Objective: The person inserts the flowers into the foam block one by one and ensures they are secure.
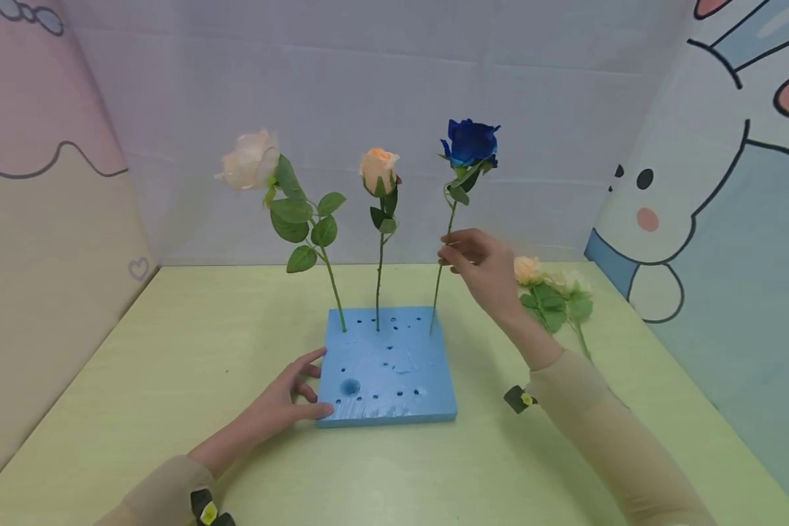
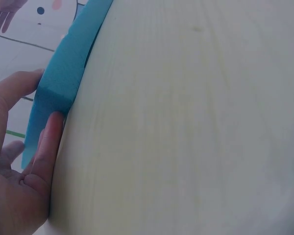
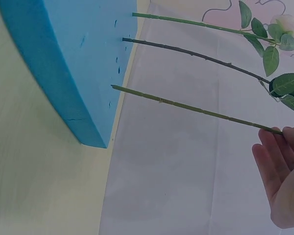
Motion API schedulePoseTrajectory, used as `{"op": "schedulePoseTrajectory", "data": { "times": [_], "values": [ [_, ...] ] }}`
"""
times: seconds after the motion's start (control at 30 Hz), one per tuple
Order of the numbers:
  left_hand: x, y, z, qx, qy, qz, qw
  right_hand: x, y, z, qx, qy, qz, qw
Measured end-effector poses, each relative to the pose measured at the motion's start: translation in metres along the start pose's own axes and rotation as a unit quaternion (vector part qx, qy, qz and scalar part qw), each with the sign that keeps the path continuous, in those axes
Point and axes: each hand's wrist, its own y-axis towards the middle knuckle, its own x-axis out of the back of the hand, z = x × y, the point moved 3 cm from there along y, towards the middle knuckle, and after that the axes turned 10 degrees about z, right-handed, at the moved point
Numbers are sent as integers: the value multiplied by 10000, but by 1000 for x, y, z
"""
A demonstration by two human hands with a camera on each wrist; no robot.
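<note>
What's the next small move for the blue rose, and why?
Probably press the blue rose gently downward. The right grip pinches its stem, whose lower end meets the blue foam block, depth unclear; the left grip rests against the block's edge. The white rose and peach rose stand in it unheld.

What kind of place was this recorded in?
Probably a small staged recording booth rather than a lived-in room: a pale table stands before a plain, creased backdrop, with large cartoon figures on the side walls.
</note>
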Motion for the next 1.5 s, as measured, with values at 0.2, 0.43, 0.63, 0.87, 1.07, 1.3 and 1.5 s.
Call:
{"op": "schedulePoseTrajectory", "data": {
  "times": [0.2,0.43,0.63,0.87,1.07,1.3,1.5],
  "values": [
    [1,0,1,13,-15,-9,10000,-10,5,-2,145,102,-121,9998],
    [1,0,2,-64,-22,2,10000,-21,9,-5,356,59,-197,9992],
    [1,1,4,-89,-34,23,10000,-26,10,-5,636,-279,-251,9973],
    [1,1,4,-85,-58,48,9999,-29,12,-6,696,-464,-333,9959],
    [1,2,3,-73,18,33,10000,-33,12,-6,603,-477,-247,9967],
    [0,2,4,-37,29,23,10000,-35,10,-7,313,-426,149,9985],
    [-1,2,3,0,72,-9,10000,-35,12,-10,-12,-330,628,9975]
  ]
}}
